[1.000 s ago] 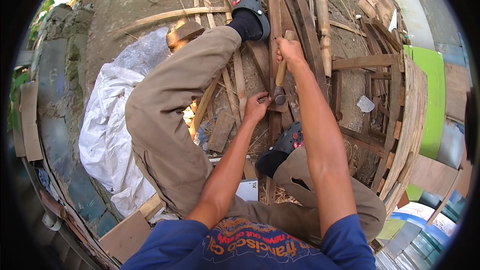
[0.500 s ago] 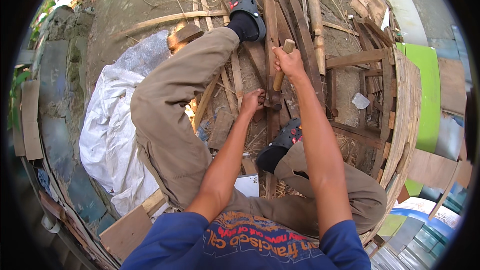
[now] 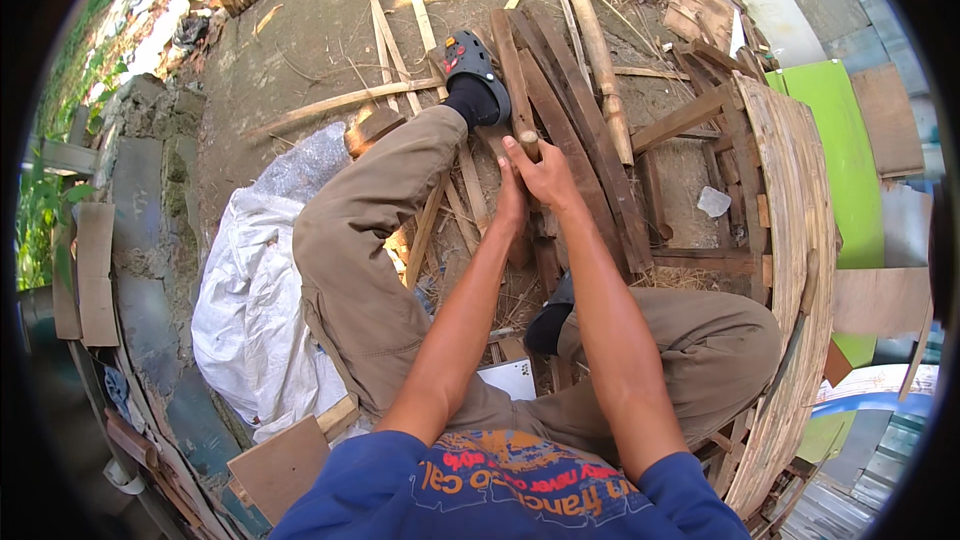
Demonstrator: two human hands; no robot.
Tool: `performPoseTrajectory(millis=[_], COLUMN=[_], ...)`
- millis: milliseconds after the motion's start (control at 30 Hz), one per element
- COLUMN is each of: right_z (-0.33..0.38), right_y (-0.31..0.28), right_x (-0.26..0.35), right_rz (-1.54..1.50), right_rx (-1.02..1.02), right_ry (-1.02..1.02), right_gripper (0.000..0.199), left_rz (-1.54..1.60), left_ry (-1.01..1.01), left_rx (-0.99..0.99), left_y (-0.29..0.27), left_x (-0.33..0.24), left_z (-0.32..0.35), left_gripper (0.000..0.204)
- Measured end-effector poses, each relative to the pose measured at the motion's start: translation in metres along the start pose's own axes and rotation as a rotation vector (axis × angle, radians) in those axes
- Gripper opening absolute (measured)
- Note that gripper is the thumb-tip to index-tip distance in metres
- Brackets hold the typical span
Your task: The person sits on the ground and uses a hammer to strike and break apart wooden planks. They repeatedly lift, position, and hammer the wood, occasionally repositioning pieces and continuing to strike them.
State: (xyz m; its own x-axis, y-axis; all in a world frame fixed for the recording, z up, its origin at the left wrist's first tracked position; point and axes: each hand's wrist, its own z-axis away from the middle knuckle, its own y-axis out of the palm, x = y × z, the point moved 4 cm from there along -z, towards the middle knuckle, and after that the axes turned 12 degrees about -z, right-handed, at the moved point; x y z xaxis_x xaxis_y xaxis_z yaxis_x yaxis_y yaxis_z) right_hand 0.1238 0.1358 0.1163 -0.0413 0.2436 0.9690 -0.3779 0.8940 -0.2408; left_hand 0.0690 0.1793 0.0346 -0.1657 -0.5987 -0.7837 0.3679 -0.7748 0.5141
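Note:
My right hand (image 3: 549,180) is wrapped round a hammer by its wooden handle (image 3: 529,144), whose butt end points up beside the thumb. The hammer's head is mostly hidden behind my hands and forearms. Close against it on the left, my left hand (image 3: 511,196) is seen edge-on with its fingers stretched forward along a dark wooden beam (image 3: 519,90). Part of the beam disappears beneath both hands. More dark brown planks (image 3: 585,140) lie side by side to the right. My shod left foot (image 3: 474,75) rests against the beam's far left side.
White sacking (image 3: 250,310) and bubble wrap (image 3: 312,160) lie left of my leg. Bamboo strips (image 3: 350,98) and a bamboo pole (image 3: 597,50) lie ahead. A wooden frame (image 3: 735,130) stands at right, beside a green panel (image 3: 830,140). A low concrete wall (image 3: 150,240) runs along the left.
My left hand has moved forward, up beside the right hand, and its fingers are straighter. The right hand still holds the hammer. The view has tilted, showing more ground ahead.

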Motion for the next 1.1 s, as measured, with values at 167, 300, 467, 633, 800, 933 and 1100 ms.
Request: performPoseTrajectory(millis=[167, 300, 467, 633, 800, 933, 1100], right_z=[-0.023, -0.023, -0.030, -0.032, -0.021, -0.022, 0.125], right_y=[0.032, 0.036, 0.027, 0.035, 0.039, 0.010, 0.031], right_x=[0.026, 0.016, 0.013, -0.010, 0.009, 0.004, 0.033], right_rz=[-0.373, -0.144, -0.093, -0.023, -0.080, -0.081, -0.066], right_rx=[-0.056, -0.172, -0.114, -0.126, -0.135, -0.258, -0.227], right_ry=[0.173, 0.008, 0.018, 0.099, 0.070, 0.046, -0.117], right_gripper=[0.065, 0.065, 0.056, 0.044, 0.042, 0.039, 0.032], left_rz=[-0.231, -0.431, -0.308, -0.053, -0.098, -0.089, -0.076], left_ry=[-0.006, -0.194, -0.154, -0.180, -0.130, -0.087, 0.081], left_rx=[0.020, 0.097, 0.150, -0.099, 0.044, 0.058, 0.022], left_y=[-0.026, -0.040, -0.031, -0.017, -0.033, 0.005, -0.008], left_x=[0.010, -0.005, -0.009, -0.002, 0.007, 0.013, 0.042], left_z=[-0.010, -0.009, -0.015, -0.005, -0.014, -0.009, 0.059], left_gripper=[0.081, 0.075, 0.067, 0.030, 0.043, 0.041, 0.038])
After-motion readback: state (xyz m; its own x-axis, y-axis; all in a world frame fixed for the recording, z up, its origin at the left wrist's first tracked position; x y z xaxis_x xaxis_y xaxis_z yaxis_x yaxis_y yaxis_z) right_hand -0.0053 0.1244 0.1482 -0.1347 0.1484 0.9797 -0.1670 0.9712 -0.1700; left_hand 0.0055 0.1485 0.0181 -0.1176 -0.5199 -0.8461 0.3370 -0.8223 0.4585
